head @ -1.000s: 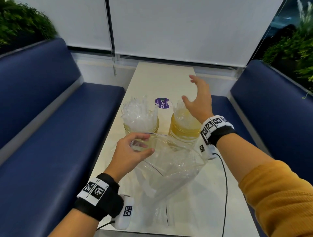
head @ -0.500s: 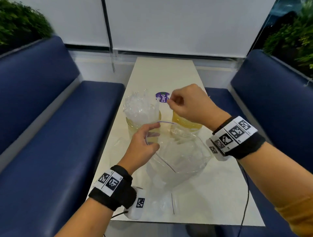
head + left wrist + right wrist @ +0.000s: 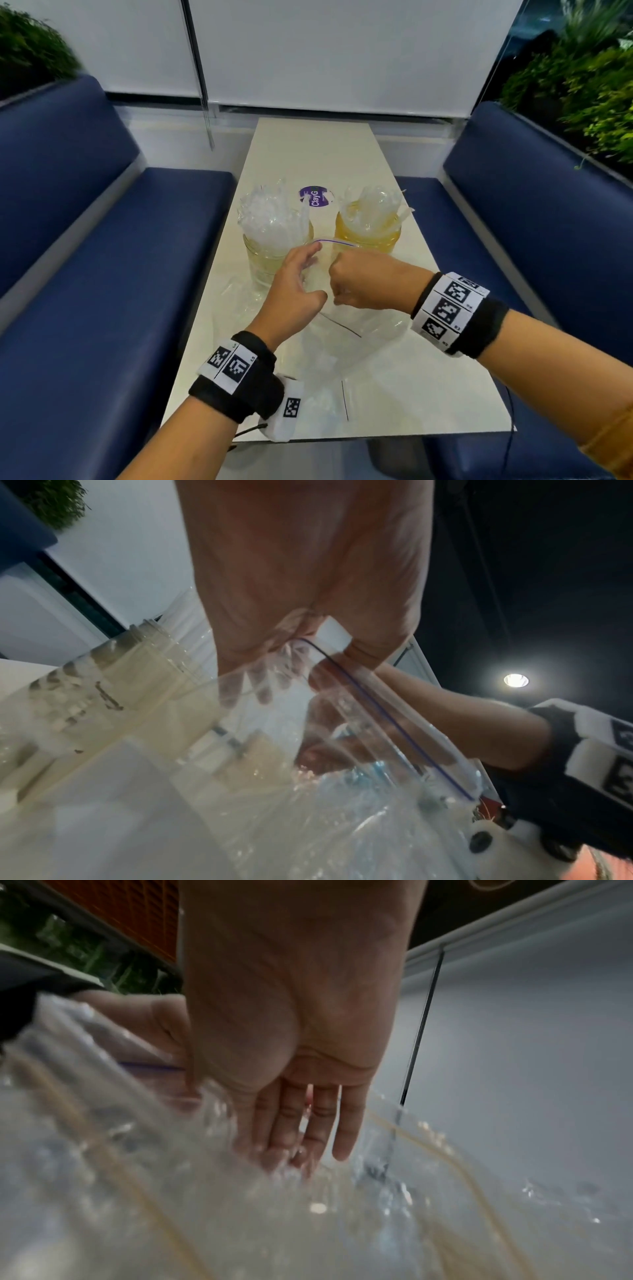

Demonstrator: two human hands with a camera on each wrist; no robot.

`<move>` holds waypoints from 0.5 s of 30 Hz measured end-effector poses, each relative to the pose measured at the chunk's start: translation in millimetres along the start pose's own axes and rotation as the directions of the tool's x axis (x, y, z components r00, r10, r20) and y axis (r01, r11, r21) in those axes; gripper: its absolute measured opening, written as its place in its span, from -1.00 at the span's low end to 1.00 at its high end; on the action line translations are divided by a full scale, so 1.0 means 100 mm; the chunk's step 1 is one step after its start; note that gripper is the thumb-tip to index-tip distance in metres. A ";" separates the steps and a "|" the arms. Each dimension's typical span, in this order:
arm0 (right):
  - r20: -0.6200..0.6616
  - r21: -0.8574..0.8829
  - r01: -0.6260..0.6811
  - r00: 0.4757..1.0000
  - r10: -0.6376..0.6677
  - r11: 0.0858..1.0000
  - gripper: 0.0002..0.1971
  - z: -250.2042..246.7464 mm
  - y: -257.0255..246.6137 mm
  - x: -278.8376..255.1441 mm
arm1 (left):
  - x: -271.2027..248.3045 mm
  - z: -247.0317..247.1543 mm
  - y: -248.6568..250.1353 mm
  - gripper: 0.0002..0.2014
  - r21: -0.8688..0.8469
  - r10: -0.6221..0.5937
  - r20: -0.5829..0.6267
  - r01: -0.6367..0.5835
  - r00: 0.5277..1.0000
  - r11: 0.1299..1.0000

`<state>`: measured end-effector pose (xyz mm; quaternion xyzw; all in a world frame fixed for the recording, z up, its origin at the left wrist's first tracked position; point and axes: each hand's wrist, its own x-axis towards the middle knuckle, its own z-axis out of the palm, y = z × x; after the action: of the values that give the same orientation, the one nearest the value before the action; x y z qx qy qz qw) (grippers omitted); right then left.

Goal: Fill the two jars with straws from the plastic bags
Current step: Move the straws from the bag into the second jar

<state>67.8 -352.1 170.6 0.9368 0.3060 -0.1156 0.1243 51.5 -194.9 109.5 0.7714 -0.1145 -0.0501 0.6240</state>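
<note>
Item: plastic bag point(image 3: 346, 322), mid-table; left hand point(image 3: 294, 291) pinching its rim, right hand point(image 3: 363, 284) reaching inside, fingers straight. Risk: nudging the jars point(image 3: 274, 253) over.

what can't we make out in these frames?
- Head view: right hand fingers dip into the plastic bag; the wrist and clear film hide what they touch.
- Right wrist view: bag contents blurred by motion and glare; no straw can be told apart.
- Left wrist view: left hand fills the frame; left jar blurred, its fill unclear.
- Head view: jar base hidden behind the bag.
</note>
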 end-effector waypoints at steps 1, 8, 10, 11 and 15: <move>-0.005 -0.012 -0.024 1.000 0.024 1.000 -0.77 -0.02 0.02 -0.04 | 0.01 0.00 0.00 -0.20 0.005 0.000 -0.003 0.000 1.000 1.000; 0.136 -0.128 -0.153 0.976 0.170 0.980 -0.42 0.21 -0.04 -0.05 | 0.02 0.07 -0.01 -0.21 0.003 0.022 0.013 -0.023 1.000 1.000; 0.160 -0.106 -0.181 0.967 0.197 0.978 -0.38 0.33 -0.06 0.02 | 0.03 0.09 -0.03 -0.21 0.008 0.032 0.023 -0.032 0.999 0.999; 0.170 -0.111 -0.180 0.965 0.197 0.977 -0.39 0.36 -0.06 0.05 | 0.03 0.09 -0.05 -0.21 0.011 0.037 0.032 -0.037 0.999 0.999; 0.242 -0.130 -0.163 0.951 0.191 0.978 -0.47 0.35 -0.03 0.10 | 0.02 0.07 -0.09 -0.22 0.039 0.060 0.054 -0.063 0.997 0.997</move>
<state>68.3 -355.0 133.9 0.9299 0.2082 -0.2056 0.2230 52.6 -200.3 99.3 0.7783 -0.1556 -0.0489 0.6063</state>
